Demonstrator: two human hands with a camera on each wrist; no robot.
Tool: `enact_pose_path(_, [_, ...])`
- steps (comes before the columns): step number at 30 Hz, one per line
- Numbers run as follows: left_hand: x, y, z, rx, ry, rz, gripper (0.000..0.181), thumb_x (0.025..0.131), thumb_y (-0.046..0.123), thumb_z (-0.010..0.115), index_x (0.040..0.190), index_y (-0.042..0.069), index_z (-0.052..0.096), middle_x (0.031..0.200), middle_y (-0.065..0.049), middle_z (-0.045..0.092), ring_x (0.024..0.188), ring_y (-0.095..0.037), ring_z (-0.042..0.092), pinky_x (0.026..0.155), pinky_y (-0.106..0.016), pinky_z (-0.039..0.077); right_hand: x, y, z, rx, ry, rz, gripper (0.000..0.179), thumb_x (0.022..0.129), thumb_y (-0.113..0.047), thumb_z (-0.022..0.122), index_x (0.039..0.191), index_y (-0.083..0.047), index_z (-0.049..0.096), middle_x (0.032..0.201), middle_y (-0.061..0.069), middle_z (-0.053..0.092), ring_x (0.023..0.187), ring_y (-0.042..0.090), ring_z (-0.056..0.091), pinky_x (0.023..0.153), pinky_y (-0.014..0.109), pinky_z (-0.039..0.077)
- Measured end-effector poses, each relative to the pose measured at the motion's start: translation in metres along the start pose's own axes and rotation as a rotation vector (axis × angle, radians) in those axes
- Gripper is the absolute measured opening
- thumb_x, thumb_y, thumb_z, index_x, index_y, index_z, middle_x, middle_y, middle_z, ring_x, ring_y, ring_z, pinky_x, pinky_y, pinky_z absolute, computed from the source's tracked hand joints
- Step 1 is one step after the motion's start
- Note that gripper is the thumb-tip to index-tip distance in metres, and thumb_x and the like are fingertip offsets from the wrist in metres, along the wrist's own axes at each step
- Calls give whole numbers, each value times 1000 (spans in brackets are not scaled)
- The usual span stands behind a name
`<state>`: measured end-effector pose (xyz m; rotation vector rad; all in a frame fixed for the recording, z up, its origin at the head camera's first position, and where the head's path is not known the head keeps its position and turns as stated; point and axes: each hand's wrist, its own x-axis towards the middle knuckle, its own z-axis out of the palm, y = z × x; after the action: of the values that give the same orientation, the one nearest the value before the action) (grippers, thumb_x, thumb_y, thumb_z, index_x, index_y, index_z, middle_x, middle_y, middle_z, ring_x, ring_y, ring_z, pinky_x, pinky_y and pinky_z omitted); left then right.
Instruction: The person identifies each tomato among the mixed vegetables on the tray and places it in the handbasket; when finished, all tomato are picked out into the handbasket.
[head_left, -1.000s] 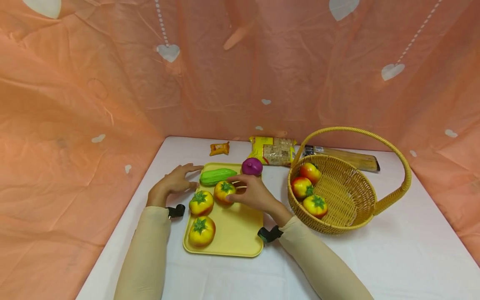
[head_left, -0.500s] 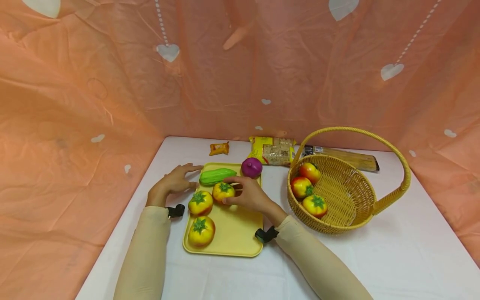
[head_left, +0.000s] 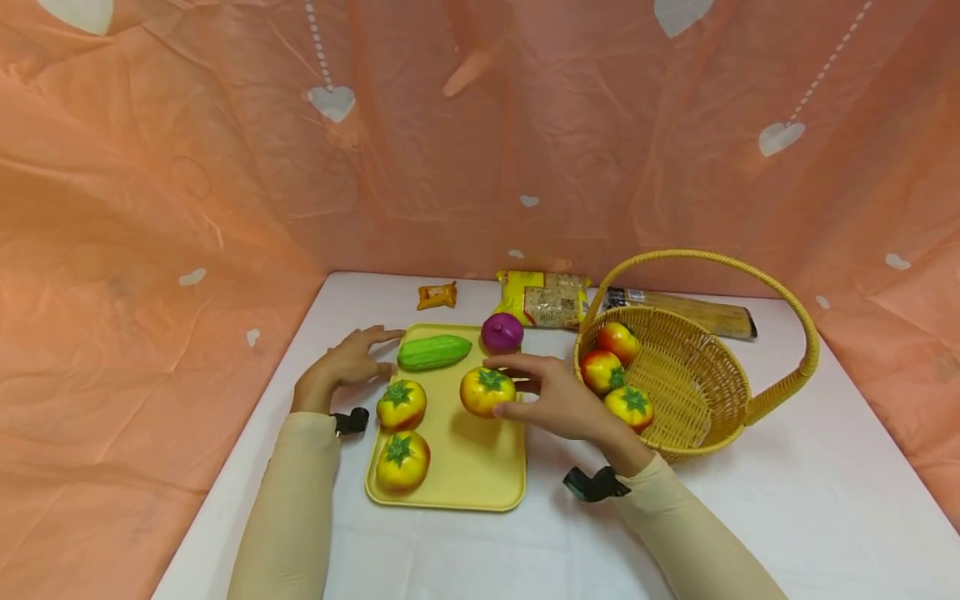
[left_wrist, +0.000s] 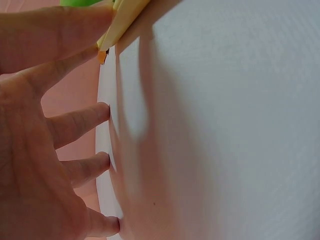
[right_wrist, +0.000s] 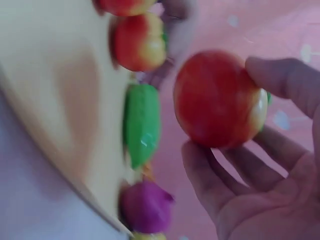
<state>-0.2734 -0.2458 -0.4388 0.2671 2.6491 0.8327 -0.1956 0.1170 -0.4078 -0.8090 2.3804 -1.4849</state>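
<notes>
My right hand [head_left: 558, 400] grips a yellow-and-red tomato [head_left: 487, 392] between thumb and fingers, raised over the right part of the yellow tray [head_left: 457, 492]. In the right wrist view the red underside of this tomato [right_wrist: 217, 100] shows well off the tray. At the tray's left edge my left hand [head_left: 347, 367] has its fingers spread and straight, thumb and index finger touching the rim; the other fingertips [left_wrist: 102, 162] rest on the white table. Along the tray's left side sit two more tomatoes [head_left: 401, 405], with a green cucumber-like vegetable [head_left: 433, 352] behind them and a purple onion [head_left: 502, 333] at the far right corner.
A wicker basket [head_left: 720, 375] with a tall arched handle stands to the right, three tomatoes [head_left: 618, 342] in its left part. Behind lie a small orange packet [head_left: 437, 295], a yellow-and-clear food bag [head_left: 543, 300] and a long pack of noodles [head_left: 697, 315]. Peach cloth [head_left: 480, 167] hangs around the table.
The right hand has lifted the tomato off the tray from beside the cucumber-like vegetable and carried it right, toward the basket. The left hand has stayed at the tray's edge.
</notes>
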Motion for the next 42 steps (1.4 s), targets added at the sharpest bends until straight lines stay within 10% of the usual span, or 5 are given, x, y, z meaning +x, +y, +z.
enact_pose_path(13, [1,-1,1,-4,3,8,71,100,22,72,167,18,47,180,-27,21,166,-58,10,119,-92,1,-113,7,-85,-74,56,23,52,99,-8,81,149,-14,68,145,12,70,124,3,70,101,20,59])
enact_pose_path(20, [0,-1,1,-2,-4,-9,72,102,23,71,169,20,45,180,-26,21,166,-59,6,121,-90,1,-156,14,-120,-127,148,115,50,102,-4,75,151,-8,65,139,-13,72,119,0,72,92,20,62])
enact_pose_path(24, [0,-2,1,7,-2,6,72,101,23,72,168,19,46,179,-27,23,165,-60,7,119,-92,3,-166,18,-131,-166,175,123,51,101,-1,76,150,-4,65,135,-22,70,114,-1,73,87,18,63])
enact_pose_path(32, [1,-2,1,7,6,5,71,102,23,72,168,19,46,180,-27,22,165,-60,9,119,-92,1,-161,27,-134,-276,133,173,49,100,-8,79,148,-7,68,138,17,73,111,-5,69,88,14,59])
enact_pose_path(42, [0,-2,1,3,6,-3,70,103,23,71,168,20,46,180,-26,21,166,-58,9,120,-91,1,-144,30,-127,-287,73,191,47,101,-17,79,147,-12,69,137,17,74,114,1,70,90,17,59])
